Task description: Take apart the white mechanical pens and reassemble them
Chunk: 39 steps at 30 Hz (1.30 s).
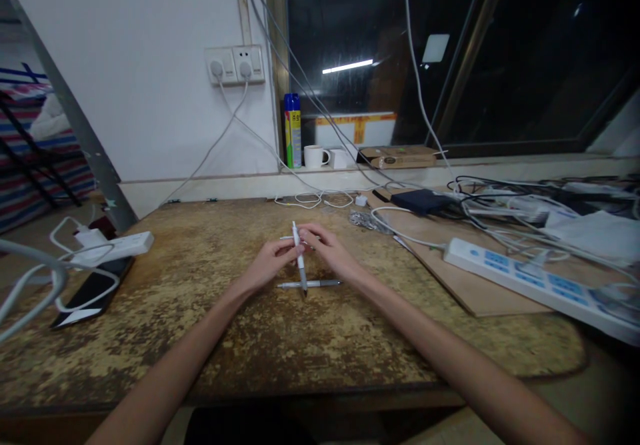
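Both my hands meet over the middle of a worn brown table. My left hand and my right hand together hold a white pen that stands nearly upright, its tip pointing down toward the table. A second silver-grey pen lies flat on the table just in front of my hands, crossing under the held pen's tip. Another pen-like piece shows between my fingers, partly hidden.
A white power strip with cables and a dark phone lie at the left. A thin board carrying a long white power strip and tangled cables fills the right. A spray can and mugs stand on the sill.
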Available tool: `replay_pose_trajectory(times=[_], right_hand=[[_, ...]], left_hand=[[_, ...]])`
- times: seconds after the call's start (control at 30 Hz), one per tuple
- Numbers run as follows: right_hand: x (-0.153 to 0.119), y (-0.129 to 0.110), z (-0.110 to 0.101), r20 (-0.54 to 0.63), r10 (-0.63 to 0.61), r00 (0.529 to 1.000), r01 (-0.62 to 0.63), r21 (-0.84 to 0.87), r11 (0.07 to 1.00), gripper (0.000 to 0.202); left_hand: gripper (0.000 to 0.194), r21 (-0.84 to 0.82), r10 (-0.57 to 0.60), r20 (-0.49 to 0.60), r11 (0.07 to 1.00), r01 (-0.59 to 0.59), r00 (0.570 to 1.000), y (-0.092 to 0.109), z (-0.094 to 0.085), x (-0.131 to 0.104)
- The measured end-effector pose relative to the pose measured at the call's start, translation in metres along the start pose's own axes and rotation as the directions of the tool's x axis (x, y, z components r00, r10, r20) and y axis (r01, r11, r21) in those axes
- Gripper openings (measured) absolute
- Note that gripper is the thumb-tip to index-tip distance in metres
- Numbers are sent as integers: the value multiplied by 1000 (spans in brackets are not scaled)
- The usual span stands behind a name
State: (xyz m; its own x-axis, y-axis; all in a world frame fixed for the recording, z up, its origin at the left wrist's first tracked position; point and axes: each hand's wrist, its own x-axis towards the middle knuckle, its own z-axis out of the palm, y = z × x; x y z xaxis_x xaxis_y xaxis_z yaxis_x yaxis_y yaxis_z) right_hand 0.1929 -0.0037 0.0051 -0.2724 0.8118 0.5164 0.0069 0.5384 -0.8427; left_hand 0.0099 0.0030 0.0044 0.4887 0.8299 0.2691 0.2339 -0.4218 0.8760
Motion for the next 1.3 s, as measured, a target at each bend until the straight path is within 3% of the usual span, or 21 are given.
replay_pose_trajectory(times=[0.1,0.2,0.27,0.33,0.4,0.5,0.77,1.07,1.3], right_hand=[[7,-3,6,29,-30,999,29,24,999,33],[12,-10,5,-25,51,998,-43,251,967,30],[15,-15,-2,-61,132,989,-83,505,859,23],[16,-20,-12,21,200,980,-156,707,689,14],[16,-23,-24,92,242,966,-215,807,550,15],[14,-24,-35,102,298,949,-238,852,466,30],[12,-22,-34,26,275,961,-155,875,459,31],[8,-26,-40,-53,287,956,-146,765,628,28],[8,-24,-43,-87,280,956,-119,756,644,22]], left_hand=[[40,41,28,22,999,-29,999,2,2,0],[39,40,73,-27,997,-72,997,3,-1,-2],[39,112,100,-92,990,-90,991,2,-5,-4],[40,236,102,-139,969,-67,985,-2,-9,-6],[40,342,97,-154,939,-39,983,-8,-13,-7],[41,423,101,-154,906,-27,983,-16,-15,-8],[41,503,110,-121,864,-34,987,-16,-15,-7],[43,506,109,-127,862,-30,986,-18,-17,-8],[45,524,100,-113,851,-26,989,-18,-17,-8]])
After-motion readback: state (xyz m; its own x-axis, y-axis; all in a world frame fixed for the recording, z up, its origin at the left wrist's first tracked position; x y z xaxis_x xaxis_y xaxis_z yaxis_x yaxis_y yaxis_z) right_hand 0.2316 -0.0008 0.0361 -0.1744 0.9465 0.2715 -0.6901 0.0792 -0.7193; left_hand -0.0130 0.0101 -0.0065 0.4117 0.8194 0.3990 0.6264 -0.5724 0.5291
